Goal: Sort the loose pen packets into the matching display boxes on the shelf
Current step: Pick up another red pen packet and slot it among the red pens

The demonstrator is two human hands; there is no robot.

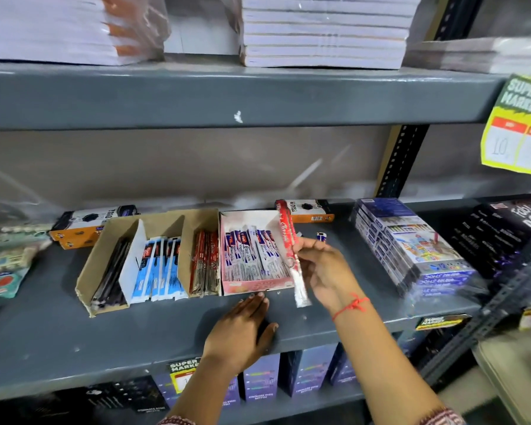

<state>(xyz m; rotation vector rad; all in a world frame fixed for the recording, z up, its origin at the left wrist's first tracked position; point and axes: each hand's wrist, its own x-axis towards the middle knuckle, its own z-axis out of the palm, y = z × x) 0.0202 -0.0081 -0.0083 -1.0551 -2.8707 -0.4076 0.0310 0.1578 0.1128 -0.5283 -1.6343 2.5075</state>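
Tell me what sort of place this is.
Most likely the stationery aisle of a supermarket or shop. A yellow price tag reading "Super Market" hangs off the grey metal shelf, display boxes hold packets of pens, and stacks of notebooks sit on the shelf above.

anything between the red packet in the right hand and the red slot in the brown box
The pink box of white-and-blue packets lies between the red packet in the right hand and the red slot. The box is open-topped, so lifting over should clear it.
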